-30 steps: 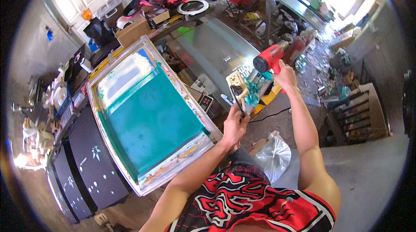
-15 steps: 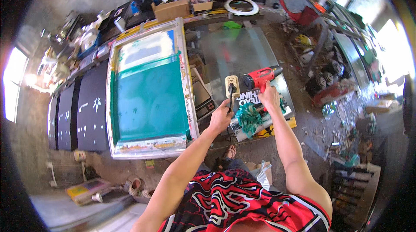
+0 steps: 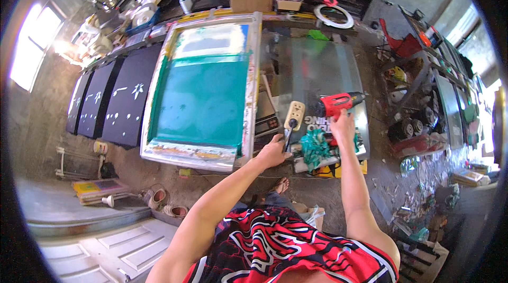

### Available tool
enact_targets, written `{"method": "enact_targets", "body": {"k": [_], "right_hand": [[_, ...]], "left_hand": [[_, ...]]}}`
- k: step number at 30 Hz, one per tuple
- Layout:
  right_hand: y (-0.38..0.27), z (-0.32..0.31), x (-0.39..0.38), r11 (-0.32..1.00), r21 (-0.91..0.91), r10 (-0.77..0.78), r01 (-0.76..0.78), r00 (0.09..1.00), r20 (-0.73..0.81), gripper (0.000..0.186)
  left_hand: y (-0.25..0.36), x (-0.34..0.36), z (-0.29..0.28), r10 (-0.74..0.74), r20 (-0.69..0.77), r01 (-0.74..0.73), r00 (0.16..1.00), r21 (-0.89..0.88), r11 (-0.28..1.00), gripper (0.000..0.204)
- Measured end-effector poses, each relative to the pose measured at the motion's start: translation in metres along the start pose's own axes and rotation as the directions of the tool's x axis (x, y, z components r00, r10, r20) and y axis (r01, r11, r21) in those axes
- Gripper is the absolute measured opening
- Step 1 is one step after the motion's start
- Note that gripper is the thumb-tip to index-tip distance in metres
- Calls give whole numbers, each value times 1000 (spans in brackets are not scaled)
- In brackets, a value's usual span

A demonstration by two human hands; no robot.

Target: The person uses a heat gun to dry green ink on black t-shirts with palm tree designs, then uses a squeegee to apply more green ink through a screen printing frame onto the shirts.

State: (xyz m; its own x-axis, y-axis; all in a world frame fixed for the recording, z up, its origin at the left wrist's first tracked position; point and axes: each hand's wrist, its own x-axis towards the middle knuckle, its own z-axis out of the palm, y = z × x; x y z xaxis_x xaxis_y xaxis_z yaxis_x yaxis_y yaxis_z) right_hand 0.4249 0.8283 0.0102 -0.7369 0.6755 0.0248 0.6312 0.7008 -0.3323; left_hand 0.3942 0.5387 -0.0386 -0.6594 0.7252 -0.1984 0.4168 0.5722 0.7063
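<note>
My right hand (image 3: 343, 125) is wrapped round the handle of a red heat gun (image 3: 338, 104), whose dark nozzle points right over a glass-like sheet (image 3: 323, 63). Closed round a dark power cord (image 3: 288, 138), my left hand (image 3: 272, 152) is lower and to the left. That cord runs up to a black plug in a beige power outlet block (image 3: 297, 108), which looks tilted. Below the heat gun, close to my right wrist, lies a crumpled green-stained cloth or plastic (image 3: 314, 148). White lettering shows on a dark surface (image 3: 321, 122) beside it.
Left of my hands is a large framed printing screen (image 3: 203, 98) with green mesh. Dark printed panels (image 3: 127, 100) stand farther left. Cardboard boxes (image 3: 251, 2) and a white ring (image 3: 334, 16) are at the back. Litter (image 3: 394, 188) covers the floor at right, near crowded shelves (image 3: 418, 103).
The whole view has turned, so the bench and both hands appear shifted right. The outlet block has tilted a little. Both hands keep their grip on the cord and the heat gun.
</note>
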Motion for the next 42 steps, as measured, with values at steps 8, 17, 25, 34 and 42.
{"method": "enact_targets", "body": {"k": [8, 17, 25, 34, 42], "right_hand": [[-59, -21, -63, 939, -24, -332, 343, 885, -327, 52], [-145, 34, -189, 812, 284, -472, 511, 859, -198, 39], [-172, 93, -226, 845, 391, -373, 366, 926, -61, 35], [-158, 146, -181, 946, 323, -65, 37, 995, 76, 44], [-165, 180, -154, 745, 630, 61, -218, 963, 261, 46]], "left_hand": [[-24, -78, -48, 176, 61, -169, 983, -100, 981, 56], [-106, -237, -178, 129, -30, -128, 991, -460, 879, 41], [-240, -344, -271, -468, -347, 19, 813, -787, 616, 23], [-371, -319, -273, -479, -718, 123, 504, -490, 863, 22], [-404, -270, -275, -503, -739, 382, 449, -350, 855, 36]]}}
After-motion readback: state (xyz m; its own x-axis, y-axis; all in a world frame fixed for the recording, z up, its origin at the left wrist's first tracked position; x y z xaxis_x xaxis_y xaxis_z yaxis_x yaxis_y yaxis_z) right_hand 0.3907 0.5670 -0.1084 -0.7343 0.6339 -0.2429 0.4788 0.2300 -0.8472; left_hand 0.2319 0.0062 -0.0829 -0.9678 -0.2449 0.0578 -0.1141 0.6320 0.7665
